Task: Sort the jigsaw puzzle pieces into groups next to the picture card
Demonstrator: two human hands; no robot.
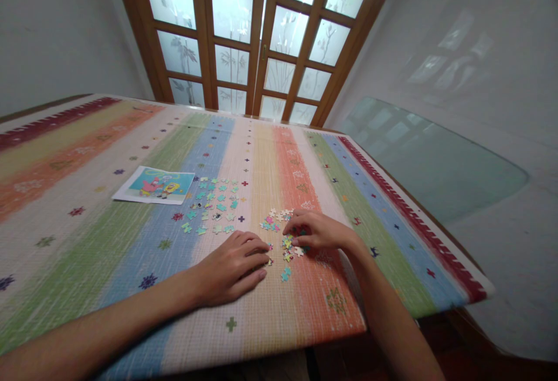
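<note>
My left hand (pixel 233 268) lies palm down on the striped tablecloth (pixel 108 241), fingers stretched toward a small heap of loose puzzle pieces (pixel 285 247). My right hand (pixel 314 230) rests on that heap with its fingers curled over some pieces; what they pinch is hidden. More pieces (pixel 275 218) lie just beyond the right hand. A spread of mostly teal pieces (pixel 213 204) lies farther left. A printed cartoon picture sheet (pixel 154 184) lies flat beside them.
The table's near edge (pixel 270 346) and right edge (pixel 418 212) are close to my arms. A glass pane (pixel 427 160) leans against the white wall at right. Wooden doors with frosted panes (pixel 257 38) stand behind the table.
</note>
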